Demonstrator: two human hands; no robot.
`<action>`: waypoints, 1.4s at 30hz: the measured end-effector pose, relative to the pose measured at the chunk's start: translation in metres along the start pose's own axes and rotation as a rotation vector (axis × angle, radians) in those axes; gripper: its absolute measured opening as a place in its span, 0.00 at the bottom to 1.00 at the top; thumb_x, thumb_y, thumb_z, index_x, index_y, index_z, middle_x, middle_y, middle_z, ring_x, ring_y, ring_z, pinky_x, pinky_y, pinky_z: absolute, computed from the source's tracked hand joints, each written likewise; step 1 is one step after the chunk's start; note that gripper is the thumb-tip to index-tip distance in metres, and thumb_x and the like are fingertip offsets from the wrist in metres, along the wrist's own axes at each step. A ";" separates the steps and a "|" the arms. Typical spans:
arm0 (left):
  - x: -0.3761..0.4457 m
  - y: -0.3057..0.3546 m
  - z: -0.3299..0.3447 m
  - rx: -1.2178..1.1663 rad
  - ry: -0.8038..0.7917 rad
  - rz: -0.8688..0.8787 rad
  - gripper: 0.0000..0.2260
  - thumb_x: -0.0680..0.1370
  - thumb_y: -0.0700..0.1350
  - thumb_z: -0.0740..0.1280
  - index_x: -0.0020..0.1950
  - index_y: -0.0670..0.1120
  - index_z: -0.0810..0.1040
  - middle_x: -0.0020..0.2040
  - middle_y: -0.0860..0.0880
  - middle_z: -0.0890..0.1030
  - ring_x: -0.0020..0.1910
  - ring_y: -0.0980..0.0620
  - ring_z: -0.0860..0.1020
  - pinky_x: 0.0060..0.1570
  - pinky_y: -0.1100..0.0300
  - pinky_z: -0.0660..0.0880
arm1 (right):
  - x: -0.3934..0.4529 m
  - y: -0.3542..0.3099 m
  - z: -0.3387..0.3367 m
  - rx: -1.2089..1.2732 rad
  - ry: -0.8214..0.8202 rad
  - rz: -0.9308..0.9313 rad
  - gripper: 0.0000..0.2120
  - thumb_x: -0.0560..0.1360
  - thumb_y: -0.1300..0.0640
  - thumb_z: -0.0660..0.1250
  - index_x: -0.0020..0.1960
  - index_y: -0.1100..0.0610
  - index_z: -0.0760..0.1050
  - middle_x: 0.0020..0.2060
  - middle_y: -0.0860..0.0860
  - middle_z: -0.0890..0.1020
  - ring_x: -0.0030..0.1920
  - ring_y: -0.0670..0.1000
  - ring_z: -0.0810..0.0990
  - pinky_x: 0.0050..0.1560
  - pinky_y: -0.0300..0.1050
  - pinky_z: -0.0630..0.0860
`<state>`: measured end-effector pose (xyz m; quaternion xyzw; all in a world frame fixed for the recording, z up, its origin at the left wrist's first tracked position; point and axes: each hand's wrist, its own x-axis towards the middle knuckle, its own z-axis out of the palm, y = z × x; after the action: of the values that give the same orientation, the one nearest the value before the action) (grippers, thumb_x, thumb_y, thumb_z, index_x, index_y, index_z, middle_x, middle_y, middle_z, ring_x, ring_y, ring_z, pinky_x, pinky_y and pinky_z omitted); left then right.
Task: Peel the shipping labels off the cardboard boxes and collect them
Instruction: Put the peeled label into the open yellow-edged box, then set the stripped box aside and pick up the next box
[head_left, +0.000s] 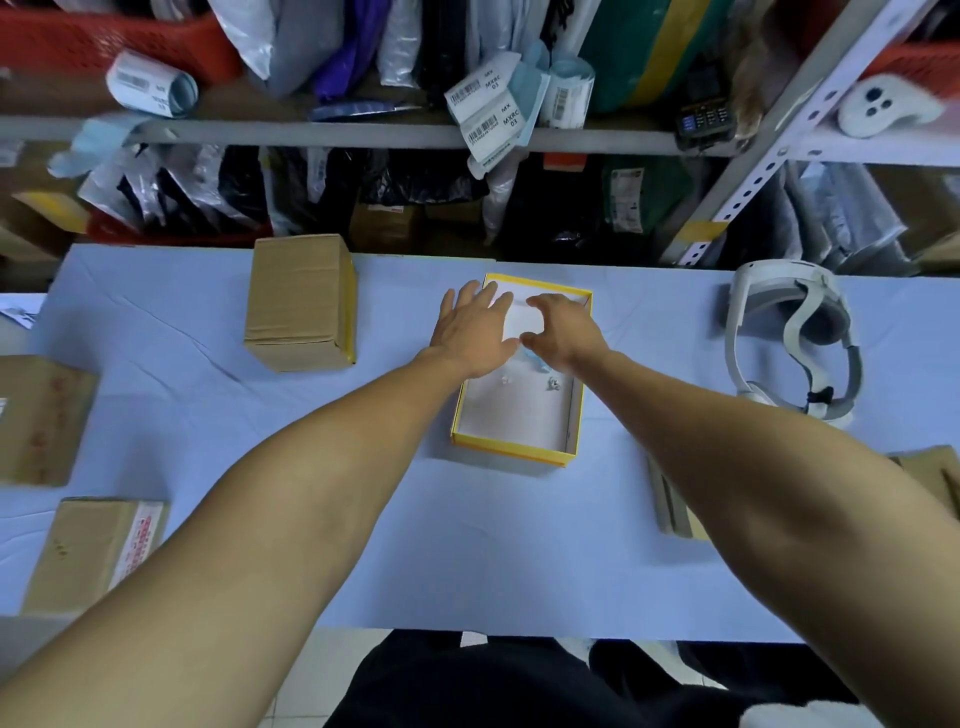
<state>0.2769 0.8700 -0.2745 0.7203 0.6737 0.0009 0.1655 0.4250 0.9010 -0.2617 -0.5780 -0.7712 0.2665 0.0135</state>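
Observation:
A shallow yellow-rimmed tray box (511, 451) with a white inside lies open at the table's middle. Both hands reach into its far end. My left hand (474, 327) lies flat, fingers spread, on a white label sheet (518, 318). My right hand (560, 325) curls over the same sheet, thumb and fingers pinching its edge. A few small crumpled scraps (554, 383) lie inside the tray. A plain cardboard box (300, 304) stands to the left. Two more cardboard boxes, one at the far left (39, 418) and one at the near left (88, 551), sit along the left side.
A white headset (789, 338) rests on the table's right. A flattened cardboard piece (675, 506) lies under my right forearm. Shelves behind hold bagged parcels, label rolls (153, 85), loose labels (491, 117) and a white controller (883, 104).

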 end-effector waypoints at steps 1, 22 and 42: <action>-0.005 -0.002 -0.002 0.003 0.002 0.000 0.31 0.79 0.58 0.61 0.78 0.49 0.57 0.79 0.45 0.56 0.78 0.42 0.51 0.75 0.44 0.47 | -0.004 -0.004 0.000 -0.006 0.001 0.003 0.28 0.75 0.53 0.67 0.73 0.58 0.66 0.72 0.55 0.69 0.71 0.56 0.67 0.69 0.48 0.65; -0.218 -0.150 -0.044 0.148 0.121 -0.024 0.39 0.74 0.59 0.64 0.79 0.47 0.51 0.79 0.43 0.53 0.76 0.38 0.52 0.74 0.43 0.50 | -0.134 -0.186 0.083 -0.062 0.145 -0.037 0.29 0.73 0.54 0.66 0.73 0.55 0.65 0.70 0.57 0.69 0.69 0.60 0.67 0.67 0.55 0.69; -0.491 -0.385 0.002 0.074 -0.096 -0.256 0.45 0.73 0.62 0.67 0.80 0.48 0.44 0.79 0.41 0.43 0.78 0.39 0.46 0.76 0.45 0.46 | -0.247 -0.406 0.283 -0.026 -0.016 -0.122 0.32 0.75 0.51 0.66 0.76 0.52 0.58 0.71 0.55 0.68 0.70 0.61 0.65 0.67 0.58 0.68</action>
<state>-0.1419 0.4072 -0.2598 0.6333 0.7509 -0.0796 0.1695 0.0550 0.4897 -0.2600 -0.5279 -0.8084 0.2598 0.0160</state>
